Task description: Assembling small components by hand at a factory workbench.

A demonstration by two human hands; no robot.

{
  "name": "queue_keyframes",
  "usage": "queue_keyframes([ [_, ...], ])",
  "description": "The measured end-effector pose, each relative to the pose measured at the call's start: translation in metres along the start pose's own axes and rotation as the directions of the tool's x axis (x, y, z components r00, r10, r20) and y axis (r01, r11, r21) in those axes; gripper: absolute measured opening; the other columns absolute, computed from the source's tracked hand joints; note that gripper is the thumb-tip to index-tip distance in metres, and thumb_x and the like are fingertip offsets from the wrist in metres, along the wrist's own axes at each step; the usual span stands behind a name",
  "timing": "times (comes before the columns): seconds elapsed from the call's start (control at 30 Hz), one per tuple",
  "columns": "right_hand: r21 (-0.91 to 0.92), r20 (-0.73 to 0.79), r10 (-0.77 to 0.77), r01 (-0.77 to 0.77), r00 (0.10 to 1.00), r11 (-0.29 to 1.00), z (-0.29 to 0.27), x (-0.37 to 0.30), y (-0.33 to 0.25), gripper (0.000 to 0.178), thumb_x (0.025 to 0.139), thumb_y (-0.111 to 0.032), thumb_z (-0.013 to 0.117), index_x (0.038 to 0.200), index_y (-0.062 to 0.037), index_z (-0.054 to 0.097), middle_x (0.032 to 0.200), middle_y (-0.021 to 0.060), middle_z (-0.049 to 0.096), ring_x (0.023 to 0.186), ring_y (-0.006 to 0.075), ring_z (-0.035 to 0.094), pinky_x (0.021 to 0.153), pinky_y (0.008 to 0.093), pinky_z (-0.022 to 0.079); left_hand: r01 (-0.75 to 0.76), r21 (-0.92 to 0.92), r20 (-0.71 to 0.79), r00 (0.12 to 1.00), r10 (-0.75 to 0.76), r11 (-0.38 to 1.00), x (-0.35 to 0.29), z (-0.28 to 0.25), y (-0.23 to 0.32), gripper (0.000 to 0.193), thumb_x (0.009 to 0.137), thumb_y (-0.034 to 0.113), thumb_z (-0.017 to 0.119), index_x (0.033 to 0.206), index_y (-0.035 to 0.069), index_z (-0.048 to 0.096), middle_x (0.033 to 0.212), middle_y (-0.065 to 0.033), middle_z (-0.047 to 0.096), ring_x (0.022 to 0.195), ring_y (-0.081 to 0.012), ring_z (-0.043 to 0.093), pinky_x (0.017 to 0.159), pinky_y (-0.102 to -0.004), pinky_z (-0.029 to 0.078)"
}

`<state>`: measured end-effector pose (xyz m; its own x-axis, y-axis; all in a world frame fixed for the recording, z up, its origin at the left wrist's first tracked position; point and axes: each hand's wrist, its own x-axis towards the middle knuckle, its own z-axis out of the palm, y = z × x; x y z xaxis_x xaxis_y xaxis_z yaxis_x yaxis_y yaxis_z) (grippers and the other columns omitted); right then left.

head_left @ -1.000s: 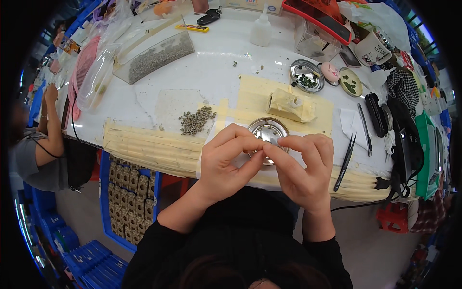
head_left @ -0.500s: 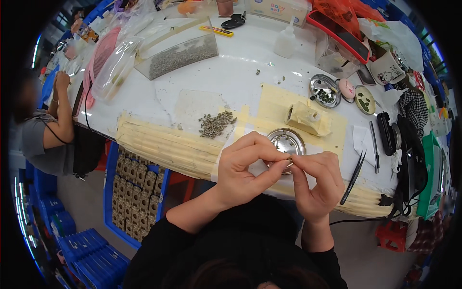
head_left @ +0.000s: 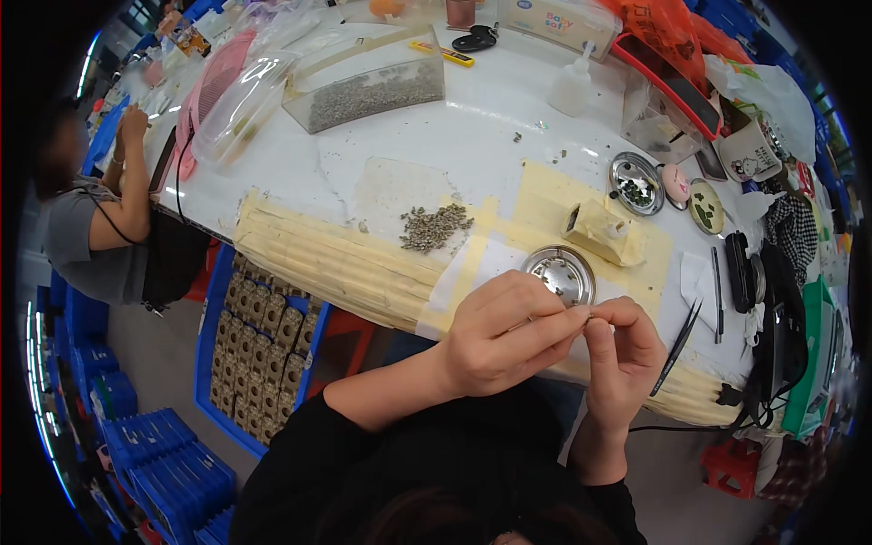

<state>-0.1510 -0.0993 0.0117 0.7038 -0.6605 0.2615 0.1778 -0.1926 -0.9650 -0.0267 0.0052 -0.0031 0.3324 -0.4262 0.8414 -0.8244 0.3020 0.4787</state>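
Note:
My left hand [head_left: 510, 334] and my right hand [head_left: 625, 352] meet at their fingertips, just in front of a shiny round metal dish [head_left: 576, 271]. Both are closed in a pinch around a tiny dark piece [head_left: 589, 319], mostly covered by the fingers and too small to name. Small bits lie in the dish, whose near edge is partly behind my left hand. Beyond it stands a block wrapped in yellowish tape [head_left: 599, 234]. A heap of small grey-brown parts [head_left: 436, 227] lies on the table, left of the dish.
Black tweezers [head_left: 678, 349] and a pen-like tool [head_left: 718, 295] lie at the right. Behind them sit a metal dish with green pieces [head_left: 638, 202] and a yellowish one [head_left: 707, 207]. A clear bin of grey granules [head_left: 377, 95] stands farther back. At left sits another person [head_left: 100, 218].
The view has shifted, so the table's things appear farther right. My left fingers have folded in over the pinch, where thumb and forefinger formed an open ring before. The tiny piece shows less now.

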Motion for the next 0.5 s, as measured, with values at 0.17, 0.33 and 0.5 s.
queue_keyframes([
  [0.17, -0.458, 0.067, -0.469, 0.445, 0.881, 0.769, 0.003, 0.004, 0.002, 0.019, 0.077, -0.003, 0.079, 0.096, -0.0036, 0.074, 0.089, 0.0054, 0.069, 0.074, 0.018, 0.058, 0.066, 0.0288, 0.044, 0.069, 0.014, -0.01, 0.998, -0.069, 0.998, -0.005, 0.003, -0.003, 0.034, 0.065, -0.007, 0.079, 0.097, 0.0, 0.073, 0.083, -0.0054, 0.062, 0.072, -0.0217, 0.061, 0.06, -0.0311, 0.048],
  [0.33, -0.599, 0.102, -0.558, 0.499, 0.823, 0.627, 0.006, 0.004, 0.007, 0.028, 0.073, -0.004, 0.081, 0.101, -0.0066, 0.076, 0.089, 0.0036, 0.07, 0.074, 0.019, 0.057, 0.066, 0.0301, 0.044, 0.131, -0.05, -0.021, 0.991, -0.132, 0.99, -0.004, 0.002, -0.003, 0.031, 0.066, -0.007, 0.079, 0.096, 0.0, 0.074, 0.081, -0.0049, 0.062, 0.071, -0.0202, 0.059, 0.059, -0.0301, 0.047],
  [0.5, -0.326, 0.066, -0.314, 0.318, 0.947, 0.89, 0.003, 0.001, 0.012, 0.021, 0.077, -0.002, 0.079, 0.097, -0.003, 0.075, 0.088, 0.0068, 0.069, 0.075, 0.0202, 0.058, 0.068, 0.03, 0.044, 0.102, -0.055, -0.015, 0.995, -0.103, 0.993, -0.003, -0.001, -0.003, 0.031, 0.067, -0.007, 0.079, 0.097, 0.001, 0.074, 0.082, -0.0047, 0.062, 0.071, -0.019, 0.059, 0.059, -0.0293, 0.046],
])
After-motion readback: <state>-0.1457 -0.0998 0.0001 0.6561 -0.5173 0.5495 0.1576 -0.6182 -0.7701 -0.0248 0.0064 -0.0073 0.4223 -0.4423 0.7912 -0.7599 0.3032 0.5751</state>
